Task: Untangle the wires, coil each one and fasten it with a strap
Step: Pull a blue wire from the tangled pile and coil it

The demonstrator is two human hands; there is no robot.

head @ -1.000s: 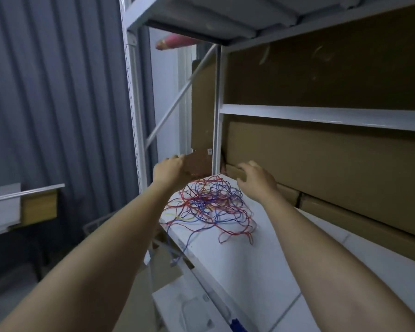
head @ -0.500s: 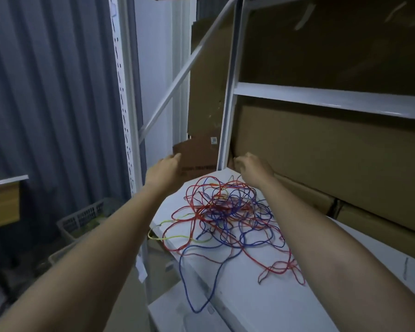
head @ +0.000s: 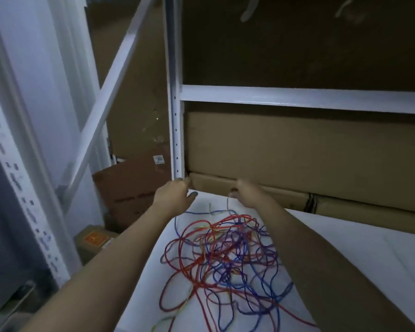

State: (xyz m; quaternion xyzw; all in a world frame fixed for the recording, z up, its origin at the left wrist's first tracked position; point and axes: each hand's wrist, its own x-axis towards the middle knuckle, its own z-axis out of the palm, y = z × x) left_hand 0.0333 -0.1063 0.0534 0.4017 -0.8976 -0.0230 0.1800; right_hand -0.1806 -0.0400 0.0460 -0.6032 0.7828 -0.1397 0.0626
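A tangle of red, blue, purple and yellow wires (head: pixel 228 257) lies on the white shelf board (head: pixel 345 248), spreading toward its front edge. Both my arms reach over it to the far left corner. My left hand (head: pixel 175 195) is at the foot of the white upright post (head: pixel 176 130), fingers loosely curled and thumb apart, nothing visible in it. My right hand (head: pixel 247 194) hangs with fingers curled down against the low cardboard box (head: pixel 268 192). A pale wire end (head: pixel 227 206) rises to its fingertips; whether they pinch it is unclear. No strap is visible.
Large cardboard boxes (head: pixel 297 149) fill the back of the shelf under a white crossbeam (head: pixel 297 98). A diagonal brace (head: pixel 106 104) and a perforated post (head: pixel 27 200) stand at left. More boxes (head: pixel 94 240) sit on the floor beyond the shelf's left edge.
Both hands have moved farther back into the shelf corner, past the wires. The view has come closer and tilted down, so the tangle now lies under my forearms.
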